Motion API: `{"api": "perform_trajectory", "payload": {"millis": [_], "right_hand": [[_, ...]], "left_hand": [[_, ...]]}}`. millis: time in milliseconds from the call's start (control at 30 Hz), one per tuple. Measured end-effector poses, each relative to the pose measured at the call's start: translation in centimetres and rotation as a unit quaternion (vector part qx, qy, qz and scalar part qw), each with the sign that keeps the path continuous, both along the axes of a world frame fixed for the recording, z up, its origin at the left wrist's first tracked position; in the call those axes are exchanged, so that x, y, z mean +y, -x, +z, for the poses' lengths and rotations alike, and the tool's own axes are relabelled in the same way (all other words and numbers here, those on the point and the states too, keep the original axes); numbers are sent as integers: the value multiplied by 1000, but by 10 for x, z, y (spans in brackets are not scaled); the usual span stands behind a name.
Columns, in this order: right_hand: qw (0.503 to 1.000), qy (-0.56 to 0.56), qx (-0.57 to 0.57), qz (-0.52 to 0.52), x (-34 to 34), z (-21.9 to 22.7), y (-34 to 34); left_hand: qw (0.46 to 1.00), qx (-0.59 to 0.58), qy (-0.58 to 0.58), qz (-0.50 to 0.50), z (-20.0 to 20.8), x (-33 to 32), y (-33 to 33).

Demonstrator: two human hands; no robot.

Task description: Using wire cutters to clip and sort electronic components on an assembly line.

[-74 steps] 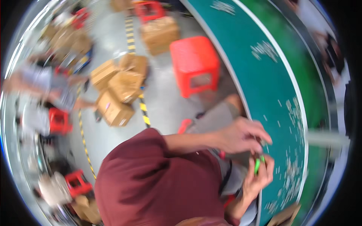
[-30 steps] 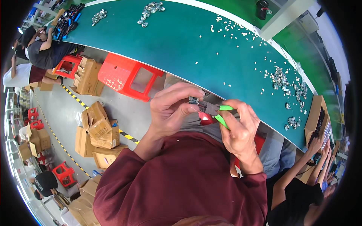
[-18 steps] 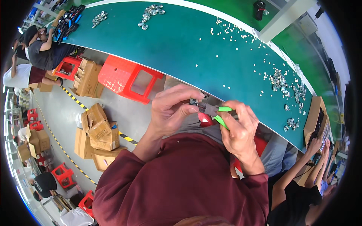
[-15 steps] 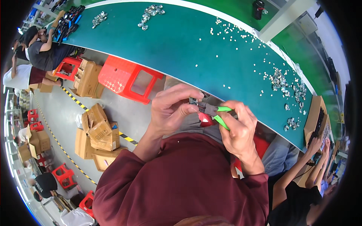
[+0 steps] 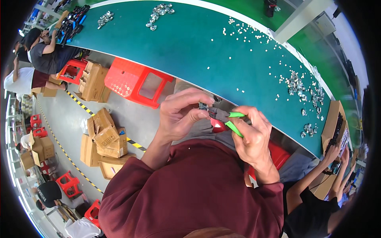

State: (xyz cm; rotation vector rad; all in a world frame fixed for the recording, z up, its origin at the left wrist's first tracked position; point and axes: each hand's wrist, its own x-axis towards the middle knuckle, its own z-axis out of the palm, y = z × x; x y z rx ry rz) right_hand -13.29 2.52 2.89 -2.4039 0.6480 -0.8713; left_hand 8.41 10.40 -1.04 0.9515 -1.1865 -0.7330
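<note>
My left hand (image 5: 180, 113) is closed, pinching a small dark part with a bit of shiny metal (image 5: 203, 106) between thumb and fingertips; its exact kind is too small to tell. My right hand (image 5: 256, 133) grips a pair of pliers (image 5: 220, 115) by its bright green handles. The dark jaws of the pliers reach left and meet the small part at my left fingertips. Both hands are raised over my lap, just in front of the near edge of the green table (image 5: 174, 51).
Small pale pieces (image 5: 248, 33) lie scattered across the table's far right, beside clusters of clear, shiny parts (image 5: 295, 85). A cardboard box (image 5: 331, 123) stands at the right end, where a co-worker's hands (image 5: 333, 152) reach. A red stool (image 5: 127, 79) and cardboard boxes (image 5: 105, 133) are at left.
My hands keep nearly the same pose, with the pliers still at the small part. At the right, the co-worker's arms have shifted slightly by the box.
</note>
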Motion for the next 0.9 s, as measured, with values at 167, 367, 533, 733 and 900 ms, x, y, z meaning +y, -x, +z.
{"api": "perform_trajectory", "payload": {"millis": [167, 367, 533, 733, 900], "right_hand": [[980, 85, -71, -166, -7, 50, 17], [981, -45, -34, -183, -45, 17, 18], [997, -31, 7, -69, -18, 5, 7], [999, 28, 37, -14, -12, 8, -4], [998, 24, 56, 17, -3, 14, -9]], "left_hand": [[996, 72, -49, -5, -28, 9, -13], [973, 225, -13, -43, -14, 7, -7], [964, 249, 27, -88, -16, 2, -2], [961, 267, 13, -66, -18, 1, -1], [965, 256, 5, -57, -11, -2, 3]]}}
